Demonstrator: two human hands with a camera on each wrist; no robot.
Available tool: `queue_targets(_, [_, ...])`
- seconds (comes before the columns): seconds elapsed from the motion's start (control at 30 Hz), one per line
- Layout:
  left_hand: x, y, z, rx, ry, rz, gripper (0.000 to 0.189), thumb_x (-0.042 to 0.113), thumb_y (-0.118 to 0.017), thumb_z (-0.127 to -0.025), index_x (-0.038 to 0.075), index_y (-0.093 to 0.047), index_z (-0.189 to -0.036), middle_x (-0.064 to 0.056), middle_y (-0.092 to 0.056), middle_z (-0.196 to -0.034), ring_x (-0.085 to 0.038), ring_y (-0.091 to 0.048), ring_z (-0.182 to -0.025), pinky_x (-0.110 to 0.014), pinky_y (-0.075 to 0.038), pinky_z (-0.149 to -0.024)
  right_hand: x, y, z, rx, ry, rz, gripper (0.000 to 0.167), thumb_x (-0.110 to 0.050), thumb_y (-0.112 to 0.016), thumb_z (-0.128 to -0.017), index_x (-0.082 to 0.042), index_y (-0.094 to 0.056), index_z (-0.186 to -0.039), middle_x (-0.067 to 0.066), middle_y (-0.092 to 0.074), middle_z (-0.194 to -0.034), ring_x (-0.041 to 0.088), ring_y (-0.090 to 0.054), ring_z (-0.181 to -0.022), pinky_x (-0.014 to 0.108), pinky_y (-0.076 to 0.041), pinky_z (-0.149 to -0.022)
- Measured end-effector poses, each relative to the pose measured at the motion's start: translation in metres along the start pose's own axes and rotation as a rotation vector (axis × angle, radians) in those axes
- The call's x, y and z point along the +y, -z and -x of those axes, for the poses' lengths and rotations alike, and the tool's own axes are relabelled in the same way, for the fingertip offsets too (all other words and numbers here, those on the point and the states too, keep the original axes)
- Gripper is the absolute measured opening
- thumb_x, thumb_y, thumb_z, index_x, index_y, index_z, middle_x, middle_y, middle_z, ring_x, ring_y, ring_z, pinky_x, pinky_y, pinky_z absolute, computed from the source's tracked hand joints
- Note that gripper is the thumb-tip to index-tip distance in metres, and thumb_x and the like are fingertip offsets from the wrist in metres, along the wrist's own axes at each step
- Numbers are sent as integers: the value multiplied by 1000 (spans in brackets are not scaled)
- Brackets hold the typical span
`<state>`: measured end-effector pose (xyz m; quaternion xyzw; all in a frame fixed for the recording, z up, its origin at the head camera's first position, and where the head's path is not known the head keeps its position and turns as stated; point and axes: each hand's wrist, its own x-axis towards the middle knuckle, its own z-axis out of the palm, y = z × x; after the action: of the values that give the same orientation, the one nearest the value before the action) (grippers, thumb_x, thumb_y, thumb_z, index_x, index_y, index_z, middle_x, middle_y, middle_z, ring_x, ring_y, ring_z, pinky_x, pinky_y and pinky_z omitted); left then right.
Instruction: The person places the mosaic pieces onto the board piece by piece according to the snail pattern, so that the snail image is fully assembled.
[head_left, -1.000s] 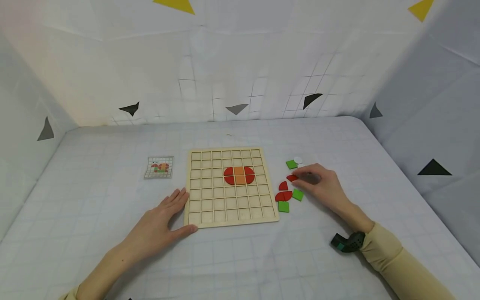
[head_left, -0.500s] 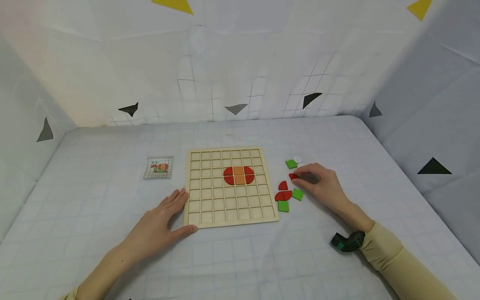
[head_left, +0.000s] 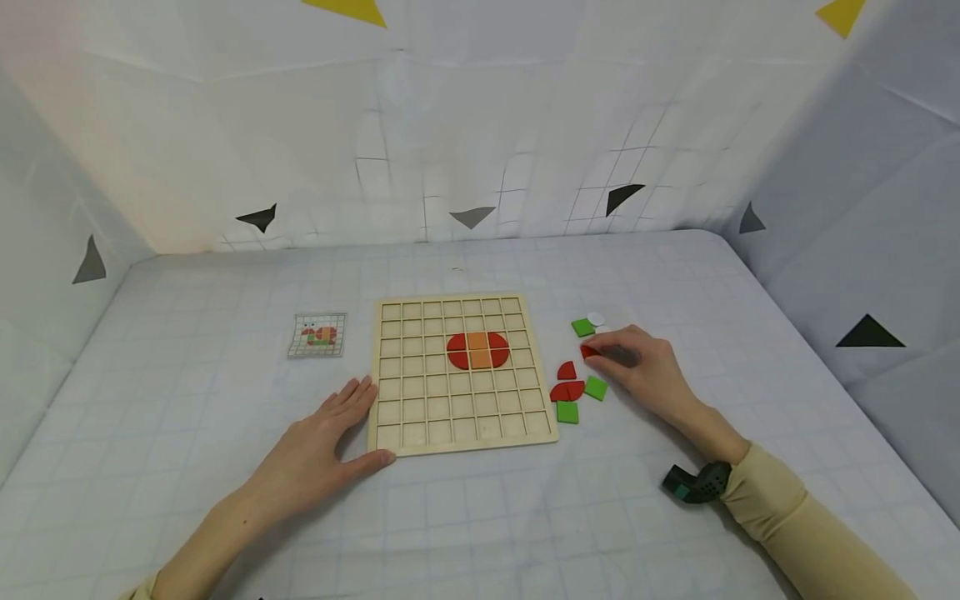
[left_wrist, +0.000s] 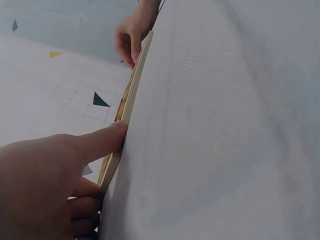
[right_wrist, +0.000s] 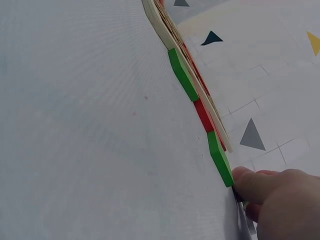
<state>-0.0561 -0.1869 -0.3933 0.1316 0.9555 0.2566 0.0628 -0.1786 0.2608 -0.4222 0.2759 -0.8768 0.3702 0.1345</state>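
A square wooden grid board [head_left: 427,410] lies on the table, with red quarter-circle pieces [head_left: 457,360] and orange pieces [head_left: 477,350] set in its cells. My left hand [head_left: 311,457] rests at the board's front left corner, fingers against the left edge and thumb [left_wrist: 107,136] at the front edge. Right of the board, my right hand [head_left: 647,368] pinches a red quarter-circle piece [head_left: 588,352] between thumb and forefinger. Just left of that hand are more red quarter-circle pieces [head_left: 567,371] and green square tiles [head_left: 596,388]. How far the pinched piece is off the table I cannot tell.
A small picture card [head_left: 318,335] with a coloured pattern on a grid lies left of the board. Behind the right hand's fingertips are a green tile [head_left: 582,327] and a white round piece [head_left: 596,319]. White cloth walls surround the table.
The right hand's fingertips have closed on the red quarter-circle piece and tipped it up from lying flatter. The left hand and board have stayed put.
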Motion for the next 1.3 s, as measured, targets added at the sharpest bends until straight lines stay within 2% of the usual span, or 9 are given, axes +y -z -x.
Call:
queue_targets(0.17, [-1,0,0,-2,-2,13,92,61,-70,-85,11,-36,-155,-3,-32,-162,-34,-29,-149,-64,-35,-110,-12,1,-6,36,-10,46,32,-3,-85,-78,-12,-77,-107,-4,-73,-95,10,-62,-91,18,-48,-80])
queue_targets(0.3, [0,0,-1,-2,-2,7,92,60,-70,-85,11,-36,-155,-4,-33,-162,-33,-29,-149,-63,-35,-110,-24,-1,-14,55,-7,22,32,-4,-85,-78,-12,-77,-107,-3,-73,-94,15,-61,-89,24,-48,-78])
queue_targets(0.4, [0,0,-1,1,-2,2,92,59,-71,-85,11,-36,-155,-4,-33,-162,-33,-29,-149,-63,-35,-110,-35,-8,-23,44,-3,-21,28,-6,-84,-80,-11,-77,-107,-1,-75,-94,17,-62,-88,28,-48,-78])
queue_targets(0.6, [1,0,0,13,-8,2,91,59,-71,-85,11,-37,-155,-4,-34,-161,-33,-31,-149,-62,-36,-110,-60,-28,-35,1,-71,-55,23,-14,-82,-84,-16,-77,-106,-7,-73,-92,14,-62,-90,36,-50,-81])
queue_targets(0.73, [0,-1,-1,7,-3,-3,91,58,-72,-85,11,-37,-155,-4,-33,-162,-33,-31,-149,-62,-36,-110,-71,-40,-41,5,-62,-84,23,-15,-83,-83,-16,-78,-105,-7,-74,-94,13,-63,-91,39,-50,-82])
queue_targets(0.87, [0,-1,-1,5,0,0,92,57,-72,-84,11,-37,-155,-4,-33,-162,-32,-30,-149,-62,-35,-111,-78,-51,-43,-4,-29,-134,23,-14,-83,-82,-14,-78,-105,-4,-76,-98,14,-64,-92,37,-50,-82])
queue_targets(1.0, [-1,0,0,9,-1,-1,92,58,-72,-85,11,-37,-155,-4,-33,-162,-33,-30,-149,-62,-35,-110,-78,-61,-41,-7,45,-135,24,-9,-83,-81,-9,-77,-103,1,-76,-97,16,-63,-88,36,-52,-76])
queue_targets(1.3, [-2,-2,0,15,-10,0,92,60,-70,-84,12,-37,-155,-3,-33,-162,-32,-30,-149,-61,-36,-111,-74,-70,-34,-37,171,-196,28,-5,-86,-75,-9,-77,-101,1,-75,-92,17,-62,-84,31,-50,-71])
